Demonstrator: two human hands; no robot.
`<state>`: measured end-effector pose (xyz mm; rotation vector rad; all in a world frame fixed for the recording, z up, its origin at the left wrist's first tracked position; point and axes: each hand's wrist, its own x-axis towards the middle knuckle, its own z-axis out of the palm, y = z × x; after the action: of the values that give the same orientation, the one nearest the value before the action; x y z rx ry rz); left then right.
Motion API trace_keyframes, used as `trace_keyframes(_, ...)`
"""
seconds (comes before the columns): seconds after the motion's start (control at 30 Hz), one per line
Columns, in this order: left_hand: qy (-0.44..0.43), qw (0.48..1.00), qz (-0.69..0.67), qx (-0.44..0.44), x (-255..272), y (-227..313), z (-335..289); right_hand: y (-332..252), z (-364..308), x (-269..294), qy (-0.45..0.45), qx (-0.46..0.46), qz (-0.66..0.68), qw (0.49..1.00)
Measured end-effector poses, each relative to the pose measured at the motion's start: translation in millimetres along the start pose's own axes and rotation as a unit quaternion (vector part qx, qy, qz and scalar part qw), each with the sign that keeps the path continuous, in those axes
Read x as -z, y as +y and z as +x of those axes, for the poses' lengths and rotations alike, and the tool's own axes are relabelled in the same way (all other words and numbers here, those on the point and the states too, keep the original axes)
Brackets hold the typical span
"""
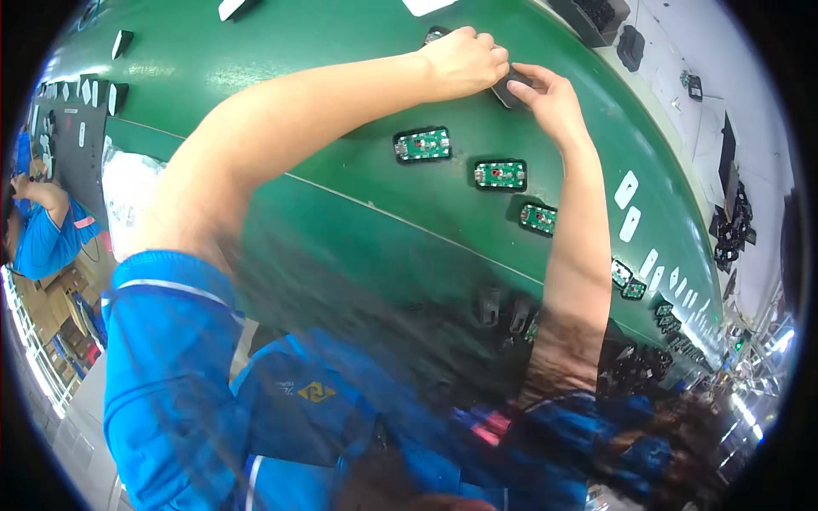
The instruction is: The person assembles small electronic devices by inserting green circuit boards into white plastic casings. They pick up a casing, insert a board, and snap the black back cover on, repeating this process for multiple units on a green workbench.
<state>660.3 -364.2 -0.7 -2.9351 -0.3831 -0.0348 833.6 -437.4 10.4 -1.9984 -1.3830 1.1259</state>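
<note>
In the head view: pinching a dark, flat, boxy casing (509, 89) between thumb and fingers of the right hand (554, 92), toward the far side of a glossy green tabletop (375, 25). Also got the left hand (464, 64) curled at its other end, can't tell if pinching. Nearer in, seeing three green circuit boards (501, 175) in rounded black shells, slanting rightward.

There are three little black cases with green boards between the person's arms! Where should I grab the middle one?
I'd reach straight down from above and pinch the two long sides of the middle case. It looks flat with its open face up, so the green board is bare; better to hold the black rim. The long sides are closer together than the ends, so that should be an easier pinch.
</note>
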Motion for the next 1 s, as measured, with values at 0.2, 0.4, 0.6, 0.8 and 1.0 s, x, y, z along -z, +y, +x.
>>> trace_keyframes(0.2, -0.089, 0.976, -0.173, 0.099, 12, -19, 20, 10, -2, -7, 0.116, 0.06, 0.016, 0.991)
trace_keyframes(0.4, -0.086, 0.861, -0.464, 0.19, 49, -50, -46, -32, -41, -22, 0.05, 0.03, 0.184, 0.981)
trace_keyframes(0.6, -0.111, 0.735, -0.526, 0.413, 46, -114, -165, -56, -72, -59, 0.164, 0.127, 0.06, 0.976)
trace_keyframes(0.8, -0.216, 0.584, -0.591, 0.514, 16, -140, -235, -88, -79, -98, 0.122, 0.192, 0.052, 0.972)
trace_keyframes(1.0, -0.229, 0.64, -0.511, 0.526, 25, -136, -234, -108, -84, -107, 0.105, 0.176, 0.071, 0.976)
